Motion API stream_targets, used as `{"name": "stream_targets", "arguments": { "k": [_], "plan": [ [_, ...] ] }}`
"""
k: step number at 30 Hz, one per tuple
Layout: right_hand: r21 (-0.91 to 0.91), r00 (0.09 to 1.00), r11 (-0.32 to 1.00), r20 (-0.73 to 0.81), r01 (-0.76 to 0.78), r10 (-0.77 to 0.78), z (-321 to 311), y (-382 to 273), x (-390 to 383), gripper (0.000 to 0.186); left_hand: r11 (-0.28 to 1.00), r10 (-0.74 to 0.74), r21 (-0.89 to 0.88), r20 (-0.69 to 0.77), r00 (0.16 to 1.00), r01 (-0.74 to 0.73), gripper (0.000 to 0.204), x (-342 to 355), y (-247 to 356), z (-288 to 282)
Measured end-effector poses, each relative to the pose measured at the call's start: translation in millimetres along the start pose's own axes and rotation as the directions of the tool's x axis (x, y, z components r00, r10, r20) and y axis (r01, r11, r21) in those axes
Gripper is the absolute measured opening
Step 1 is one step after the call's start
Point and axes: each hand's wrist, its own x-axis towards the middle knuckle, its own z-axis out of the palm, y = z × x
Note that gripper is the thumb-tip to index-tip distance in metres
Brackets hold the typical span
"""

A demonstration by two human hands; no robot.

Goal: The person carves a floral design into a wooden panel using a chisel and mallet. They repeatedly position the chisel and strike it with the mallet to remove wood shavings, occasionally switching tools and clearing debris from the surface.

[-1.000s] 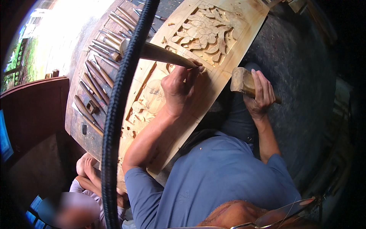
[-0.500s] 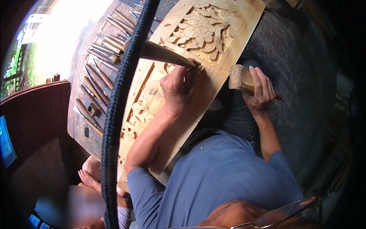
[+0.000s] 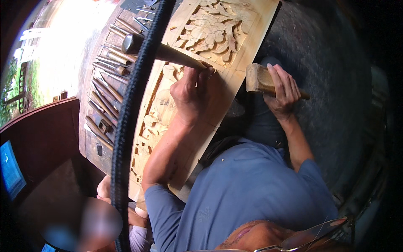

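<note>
While the left hand (image 3: pixel 187 93) clasps a chisel (image 3: pixel 180 55) over the board (image 3: pixel 247 52), the right hand (image 3: pixel 283 92), at its three o'clock, grips a mallet (image 3: pixel 255 79); an off-centre blow could bruise the left hand, and a skid could score the carved flower (image 3: pixel 210 32) at one o'clock.

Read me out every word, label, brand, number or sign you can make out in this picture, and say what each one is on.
None can be read.
Blue-gray shirt: a faint mark on the front, too blurred to read.
Carved wooden panel: drawn outlines and carved relief, no lettering I can make out.
Wooden mallet in the right hand: no visible lettering.
Wood-handled carving tools: any marks are too small to tell.
</note>
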Motion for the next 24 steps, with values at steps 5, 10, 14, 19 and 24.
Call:
{"name": "stream_targets", "arguments": {
  "k": [5,10,14,19,24],
  "plan": [
    [0.026,0.998,0.999,0.058,-0.031,0.029,-6,-3,3,0.064,1.000,0.026,0.013,0.007,1.000,-0.026,0.007,3,2,0],
    [0.168,0.999,0.985,-0.008,-0.031,0.033,-19,5,50,0.076,0.999,0.049,0.002,-0.013,0.999,-0.049,0.009,3,3,2],
    [0.414,0.979,0.910,-0.175,-0.026,0.107,-60,7,117,0.065,0.988,0.148,0.042,-0.043,0.988,-0.147,0.011,-4,-9,2],
    [0.339,0.929,0.928,-0.369,0.157,-0.023,-133,2,189,0.045,0.978,0.201,-0.045,-0.029,0.979,-0.203,0.015,0,0,8],
    [0.013,0.872,0.897,-0.240,0.442,-0.427,-127,-26,200,0.054,0.968,0.246,-0.039,0.003,0.969,-0.246,0.014,-8,-15,4]
  ]
}}
